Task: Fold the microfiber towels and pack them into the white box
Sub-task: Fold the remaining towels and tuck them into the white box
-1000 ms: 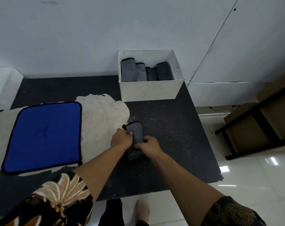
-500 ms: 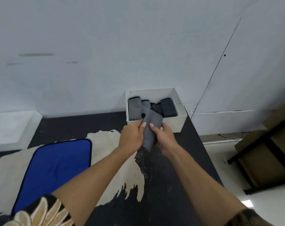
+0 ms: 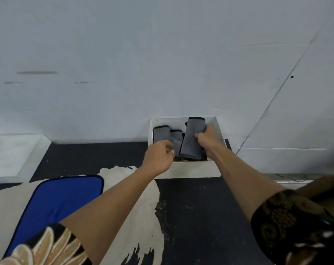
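While held by the right hand (image 3: pixel 208 142), fingers wrapped tight round the folded gray towel (image 3: pixel 192 139): long way up and down, top leaning back, inside the white box (image 3: pixel 189 170). Left hand (image 3: pixel 158 158) loosely curled, empty, by the front rim.

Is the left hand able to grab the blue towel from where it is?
Probably yes. The left hand hovers at the white box, holding nothing visible, and the blue towel lies flat and uncovered on that same side, so pulling the arm back should reach it.
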Action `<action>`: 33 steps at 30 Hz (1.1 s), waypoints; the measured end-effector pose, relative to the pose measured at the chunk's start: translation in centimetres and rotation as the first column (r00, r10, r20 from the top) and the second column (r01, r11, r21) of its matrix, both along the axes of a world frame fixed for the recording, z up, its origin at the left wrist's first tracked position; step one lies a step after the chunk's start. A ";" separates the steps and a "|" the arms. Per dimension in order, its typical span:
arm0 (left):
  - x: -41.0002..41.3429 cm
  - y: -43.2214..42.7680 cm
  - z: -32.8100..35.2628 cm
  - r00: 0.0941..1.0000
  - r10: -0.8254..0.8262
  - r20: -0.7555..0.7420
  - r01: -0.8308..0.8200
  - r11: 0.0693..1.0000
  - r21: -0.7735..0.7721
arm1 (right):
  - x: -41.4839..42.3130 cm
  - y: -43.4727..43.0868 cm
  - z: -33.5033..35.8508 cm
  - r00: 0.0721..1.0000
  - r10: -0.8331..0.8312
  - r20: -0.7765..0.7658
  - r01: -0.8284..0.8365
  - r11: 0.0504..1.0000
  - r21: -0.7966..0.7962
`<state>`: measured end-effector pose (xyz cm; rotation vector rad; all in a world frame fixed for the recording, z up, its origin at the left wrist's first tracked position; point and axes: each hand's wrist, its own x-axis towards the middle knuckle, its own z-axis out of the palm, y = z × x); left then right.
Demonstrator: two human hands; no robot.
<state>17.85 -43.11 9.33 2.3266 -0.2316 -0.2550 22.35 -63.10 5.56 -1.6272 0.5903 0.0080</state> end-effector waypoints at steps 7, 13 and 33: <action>1.7 0.1 -1.9 0.986 0.166 0.015 -0.166 0.985 -0.046 | 5.1 -2.0 -5.2 0.922 0.231 -0.310 -0.314 0.916 -0.251; 2.2 2.4 -1.8 0.974 0.226 0.019 -0.226 0.974 0.024 | 5.8 -0.4 -5.7 0.853 0.224 -0.472 -0.506 0.578 -0.640; -6.8 23.9 -5.3 0.925 0.356 0.130 -0.375 0.907 0.191 | -13.9 22.6 -1.8 0.949 0.309 0.057 -0.162 0.637 -0.753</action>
